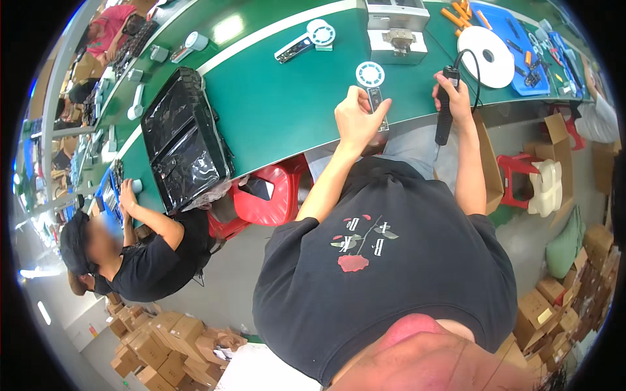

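Observation:
My left hand (354, 122) is closed around the handle of a small handheld fan (370, 75). The fan's round white head with a blue-green ring points away from me, and a dark circuit board shows along the handle beside my thumb. In my right hand (454, 98) is a black corded electric screwdriver (444, 120), gripped near its cable end, with its tip pointing down toward my lap. Both hands are at the near edge of the green table (280, 117). A second fan (321, 32), also with its handle board exposed, lies farther back.
A grey metal screw feeder (398, 45) stands beyond my hands. To its right are a white disc (486, 58), orange cylinders (456, 16) and a blue tray (518, 45) of parts. A plastic-lined black crate (189, 133) and a co-worker (143, 254) are at left, near a red stool (267, 202).

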Action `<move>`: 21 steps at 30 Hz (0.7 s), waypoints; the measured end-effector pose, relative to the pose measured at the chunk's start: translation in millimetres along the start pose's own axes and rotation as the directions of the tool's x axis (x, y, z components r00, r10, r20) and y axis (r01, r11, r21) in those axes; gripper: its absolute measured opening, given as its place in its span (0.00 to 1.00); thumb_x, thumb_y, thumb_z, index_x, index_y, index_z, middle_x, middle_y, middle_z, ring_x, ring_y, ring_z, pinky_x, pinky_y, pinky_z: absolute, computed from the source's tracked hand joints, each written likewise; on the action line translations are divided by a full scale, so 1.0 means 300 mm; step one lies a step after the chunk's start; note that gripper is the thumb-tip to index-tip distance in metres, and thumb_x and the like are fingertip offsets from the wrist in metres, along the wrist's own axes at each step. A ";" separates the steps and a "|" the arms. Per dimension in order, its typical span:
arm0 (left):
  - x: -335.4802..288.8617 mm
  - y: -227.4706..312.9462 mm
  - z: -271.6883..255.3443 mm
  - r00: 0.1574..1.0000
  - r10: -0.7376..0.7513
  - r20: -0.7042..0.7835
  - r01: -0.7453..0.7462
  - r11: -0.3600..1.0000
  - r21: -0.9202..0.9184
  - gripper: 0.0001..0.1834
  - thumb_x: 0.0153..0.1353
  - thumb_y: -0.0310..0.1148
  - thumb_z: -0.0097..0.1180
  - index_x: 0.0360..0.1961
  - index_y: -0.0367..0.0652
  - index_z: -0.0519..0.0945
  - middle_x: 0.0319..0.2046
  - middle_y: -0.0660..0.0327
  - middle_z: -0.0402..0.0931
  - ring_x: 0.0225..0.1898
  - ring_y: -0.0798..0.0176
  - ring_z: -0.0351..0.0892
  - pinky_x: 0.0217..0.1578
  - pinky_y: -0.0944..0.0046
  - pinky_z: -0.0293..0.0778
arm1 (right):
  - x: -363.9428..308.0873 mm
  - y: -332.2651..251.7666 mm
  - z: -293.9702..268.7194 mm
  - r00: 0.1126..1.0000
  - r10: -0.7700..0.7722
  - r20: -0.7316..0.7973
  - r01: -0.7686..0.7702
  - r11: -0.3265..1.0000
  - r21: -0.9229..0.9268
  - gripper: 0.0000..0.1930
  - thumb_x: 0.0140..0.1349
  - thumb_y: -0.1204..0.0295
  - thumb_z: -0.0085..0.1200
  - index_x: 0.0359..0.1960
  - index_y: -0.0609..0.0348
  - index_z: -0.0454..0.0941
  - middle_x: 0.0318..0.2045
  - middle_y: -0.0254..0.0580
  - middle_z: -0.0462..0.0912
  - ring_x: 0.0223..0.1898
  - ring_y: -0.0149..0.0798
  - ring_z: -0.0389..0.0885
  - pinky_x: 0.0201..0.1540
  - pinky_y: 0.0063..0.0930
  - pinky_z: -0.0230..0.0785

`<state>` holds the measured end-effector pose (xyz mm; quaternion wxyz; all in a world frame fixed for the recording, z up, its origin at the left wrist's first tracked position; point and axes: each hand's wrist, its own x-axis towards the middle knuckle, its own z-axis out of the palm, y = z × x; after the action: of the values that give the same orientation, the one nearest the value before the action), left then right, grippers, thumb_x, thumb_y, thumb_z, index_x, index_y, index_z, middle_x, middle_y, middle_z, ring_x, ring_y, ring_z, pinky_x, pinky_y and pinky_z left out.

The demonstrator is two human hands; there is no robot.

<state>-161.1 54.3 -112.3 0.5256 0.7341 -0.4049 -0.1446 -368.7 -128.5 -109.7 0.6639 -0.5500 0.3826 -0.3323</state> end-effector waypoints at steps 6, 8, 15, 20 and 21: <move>-0.047 -0.035 -0.097 0.882 0.447 0.149 -0.459 0.887 0.055 0.35 0.47 0.44 0.83 0.55 0.41 0.84 0.58 0.51 0.77 0.61 0.43 0.75 0.60 0.47 0.76 | -0.013 -0.009 0.002 1.000 0.019 -0.009 -0.019 1.000 -0.012 0.15 0.73 0.61 0.64 0.48 0.59 0.79 0.23 0.38 0.82 0.17 0.28 0.77 0.19 0.25 0.70; -0.068 -0.039 -0.129 0.834 0.472 0.284 -0.517 0.850 0.105 0.38 0.49 0.47 0.81 0.62 0.46 0.84 0.65 0.51 0.75 0.68 0.41 0.71 0.67 0.44 0.72 | -0.016 -0.008 0.006 1.000 0.022 -0.009 -0.022 0.999 -0.024 0.15 0.73 0.60 0.64 0.48 0.59 0.79 0.23 0.38 0.82 0.17 0.29 0.77 0.19 0.25 0.70; -0.069 -0.089 -0.084 0.824 0.492 0.282 -0.547 0.821 0.164 0.35 0.50 0.46 0.82 0.59 0.46 0.85 0.59 0.52 0.76 0.64 0.41 0.75 0.62 0.45 0.77 | -0.016 -0.043 0.031 0.997 0.049 -0.065 -0.053 0.997 -0.048 0.15 0.74 0.61 0.64 0.48 0.60 0.79 0.24 0.39 0.83 0.17 0.29 0.78 0.20 0.25 0.70; -0.060 -0.076 -0.072 0.833 0.487 0.263 -0.536 0.828 0.163 0.34 0.48 0.46 0.81 0.57 0.46 0.86 0.56 0.54 0.77 0.61 0.44 0.78 0.59 0.47 0.79 | -0.004 -0.227 0.084 0.977 -0.203 -0.066 0.198 0.977 -0.077 0.14 0.78 0.62 0.59 0.51 0.61 0.79 0.27 0.44 0.85 0.20 0.32 0.79 0.24 0.27 0.72; -0.062 -0.069 -0.074 0.833 0.489 0.261 -0.540 0.822 0.184 0.35 0.47 0.46 0.83 0.57 0.46 0.86 0.55 0.55 0.78 0.59 0.45 0.79 0.58 0.47 0.80 | 0.003 -0.291 0.102 0.959 -0.279 -0.058 0.277 0.960 -0.041 0.14 0.79 0.62 0.57 0.52 0.62 0.79 0.27 0.45 0.85 0.21 0.33 0.80 0.25 0.28 0.73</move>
<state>-149.5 85.2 -125.7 0.4046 0.6384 -0.6546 -0.0184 -343.3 -129.8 -20.7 0.5891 -0.5982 0.3277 -0.4332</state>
